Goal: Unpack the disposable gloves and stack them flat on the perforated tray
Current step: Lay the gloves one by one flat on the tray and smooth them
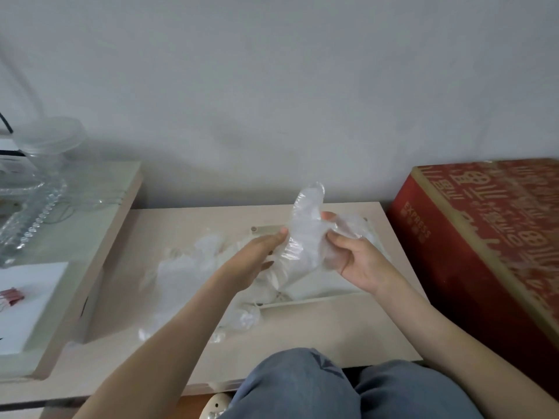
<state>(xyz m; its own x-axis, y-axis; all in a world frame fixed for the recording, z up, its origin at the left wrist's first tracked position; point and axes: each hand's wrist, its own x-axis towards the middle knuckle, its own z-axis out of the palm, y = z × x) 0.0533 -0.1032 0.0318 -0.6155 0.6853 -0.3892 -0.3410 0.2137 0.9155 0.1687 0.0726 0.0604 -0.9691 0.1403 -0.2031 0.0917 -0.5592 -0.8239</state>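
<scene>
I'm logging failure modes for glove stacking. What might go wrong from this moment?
1. The clear glove is bunched in the right hand's grip, with the left hand at its edge. Laid down like this, it would probably land wrinkled rather than flat.
2. Loose gloves lie on the table past the tray's rim. They may get left out of the stack.

The tray [317, 301] is lying on the low table [332, 334]. Loose gloves [193, 261] are covering its left part, one glove [307, 234] is being held above it, and a carton [484, 237] is standing to its right.
</scene>
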